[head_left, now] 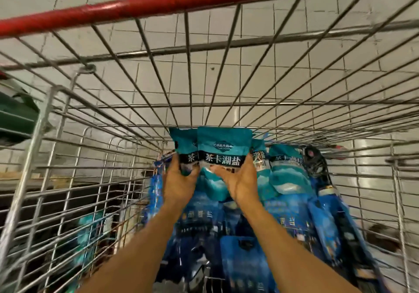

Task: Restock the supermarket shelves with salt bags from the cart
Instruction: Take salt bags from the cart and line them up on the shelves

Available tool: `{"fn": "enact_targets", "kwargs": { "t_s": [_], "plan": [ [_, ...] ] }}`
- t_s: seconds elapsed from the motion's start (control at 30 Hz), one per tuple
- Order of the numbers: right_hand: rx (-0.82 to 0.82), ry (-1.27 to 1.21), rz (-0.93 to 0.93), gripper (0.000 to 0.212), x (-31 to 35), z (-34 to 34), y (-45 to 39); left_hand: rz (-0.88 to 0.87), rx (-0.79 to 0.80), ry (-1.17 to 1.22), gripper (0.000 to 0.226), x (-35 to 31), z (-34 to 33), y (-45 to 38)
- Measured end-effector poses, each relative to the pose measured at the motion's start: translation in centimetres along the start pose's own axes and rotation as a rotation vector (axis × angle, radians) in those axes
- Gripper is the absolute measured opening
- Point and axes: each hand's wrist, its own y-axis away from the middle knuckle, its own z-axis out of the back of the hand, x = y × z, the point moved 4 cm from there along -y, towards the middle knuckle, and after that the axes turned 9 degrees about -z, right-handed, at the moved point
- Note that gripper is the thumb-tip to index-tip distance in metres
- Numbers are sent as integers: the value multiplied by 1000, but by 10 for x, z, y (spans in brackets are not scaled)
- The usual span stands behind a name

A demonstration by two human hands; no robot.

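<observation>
**Salt bag pickup from cart**

Inside the cart (95,147), near its far wire wall, both hands are gripping teal salt bags (223,149) that are standing upright, long axis vertical, above the pile of blue bags (249,242) covering the cart floor. The left hand (179,179) is closing its fingers (175,160) around the lower left side of the bags; the right hand (240,183) is clamping the lower right side, thumb lying across the front face. Both hands are holding from below the printed black band, so the bags are projecting upward and away from the fingers. At least two bags are overlapping in the grip; the exact count is not readable.

More teal bags (285,168) are leaning just beside the right hand, toward the right wall of the cart.

Judged from this position, the coming move is calling for a lift clear of the red rim (158,6) overhead.

Limits of view: no shelf is identifiable, the fingertips behind the bags are hidden, the lower pile is blurring heavily, and a dark object at the far right corner is not identifiable.
</observation>
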Motion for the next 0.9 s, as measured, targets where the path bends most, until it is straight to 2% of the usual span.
{"fn": "enact_targets", "kwargs": {
  "t_s": [0.07,0.17,0.23,0.33,0.37,0.43,0.47,0.53,0.6,0.63,0.7,0.8,0.87,0.9],
  "plan": [
    [-19,143,78,77,0,18,11,-43,49,-92,59,-9,2,10],
    [4,240,78,64,3,49,36,4,107,-170,71,-23,7,29],
    [11,292,38,72,10,69,62,56,156,-135,70,-35,12,45],
    [18,328,-45,89,23,91,110,135,219,56,47,-58,26,77],
    [19,321,-67,84,29,97,127,169,233,98,48,-68,33,88],
    [47,261,-74,52,41,102,165,255,264,144,67,-89,52,114],
    [69,236,-57,46,48,100,185,266,264,159,72,-99,63,126],
    [97,200,-32,49,65,99,228,278,238,185,66,-118,91,150],
    [120,122,1,51,81,97,271,290,255,160,44,-136,122,176],
    [134,95,30,51,89,94,293,288,260,165,40,-147,141,191],
    [160,72,106,51,101,87,337,237,232,147,47,-169,181,221],
    [223,60,201,52,118,72,405,136,124,207,70,-205,247,266],
    [302,95,234,74,122,59,444,64,39,190,66,-226,293,298],
    [326,112,253,83,124,51,465,-24,-10,190,50,-236,317,311]
  ]
}}
